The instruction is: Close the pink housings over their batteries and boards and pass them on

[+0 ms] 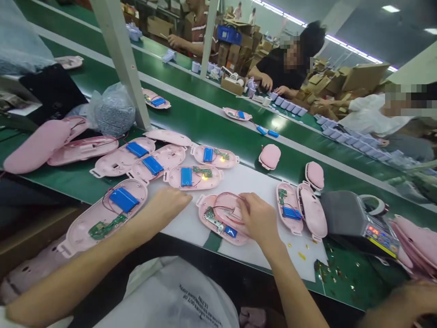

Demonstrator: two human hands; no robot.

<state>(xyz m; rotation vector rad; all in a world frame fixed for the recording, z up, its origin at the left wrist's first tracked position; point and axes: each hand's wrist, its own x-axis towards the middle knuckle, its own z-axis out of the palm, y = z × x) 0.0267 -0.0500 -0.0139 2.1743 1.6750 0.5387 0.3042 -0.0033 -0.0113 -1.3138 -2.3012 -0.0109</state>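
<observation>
Shell, pink and open [205, 221], lies flat on the white sheet [191, 228], in front of the person and between the two hands. Long axis: slanted, from the tabbed end at far left to the near right. Right hand [257, 216] is the nearer, at the shell's right side; the shell extends leftward from its fingers. Left hand [170, 207] is off the tabbed end, apart from the shell but near it.

Right grip: thumb and fingers closed on the right edge of a smaller rounded pink piece [225, 200], which sits over the far part of the shell. Red wires [218, 208] cross below and around this piece. Exposed nearer the person: a circuit board [213, 220] and a blue battery [230, 232]. Whether the piece touches the shell all along its edge: cannot tell.

Right pose: forearm rises from the lower right, hand angled left, back of the hand mostly up, fingers bent down.

Left pose: forearm reaches in from the lower left, back of the hand up, fingers curled and pointing right, toward the tabbed end. Fingertips partly hidden; cannot tell whether they are spread, pressed together or pinching anything.
</observation>
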